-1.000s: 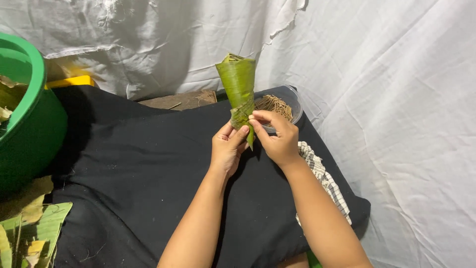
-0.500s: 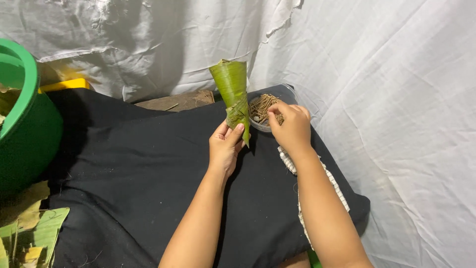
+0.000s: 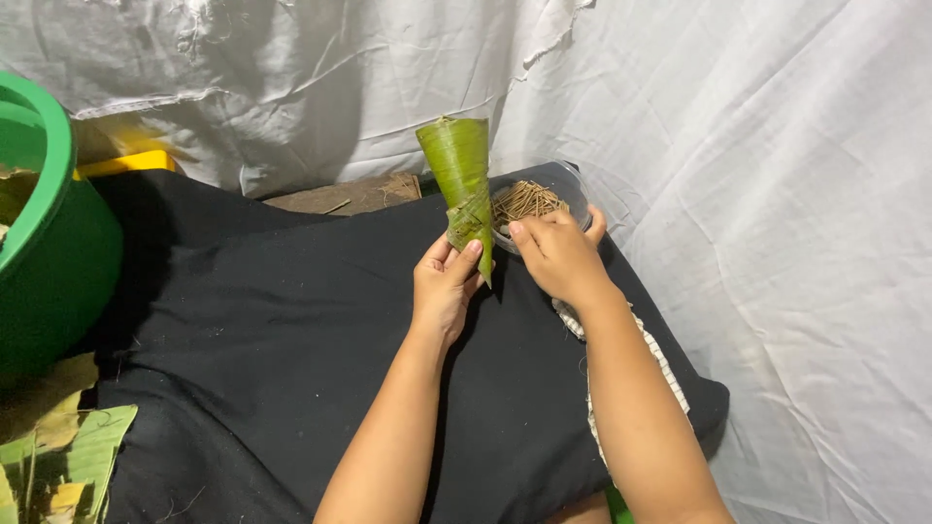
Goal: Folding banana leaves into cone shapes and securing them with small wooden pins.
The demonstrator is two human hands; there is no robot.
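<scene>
My left hand [image 3: 444, 289] holds a green leaf rolled into a cone [image 3: 462, 180], gripping it near its narrow lower end with the wide mouth pointing up. My right hand [image 3: 556, 254] is off the cone, just to its right, resting at the near rim of a clear bowl [image 3: 573, 187] filled with thin brown sticks [image 3: 524, 201]. The fingers of that hand are curled; whether they pinch a stick is hidden.
A black cloth [image 3: 272, 330] covers the work surface. A big green tub [image 3: 44, 243] stands at the left, with leaf pieces [image 3: 68, 456] below it. White sheeting [image 3: 738, 194] hangs behind and to the right. A striped cloth [image 3: 660, 364] lies under my right forearm.
My right hand has let go of the cone and moved right to the bowl of sticks. The left hand keeps the cone upright in about the same place.
</scene>
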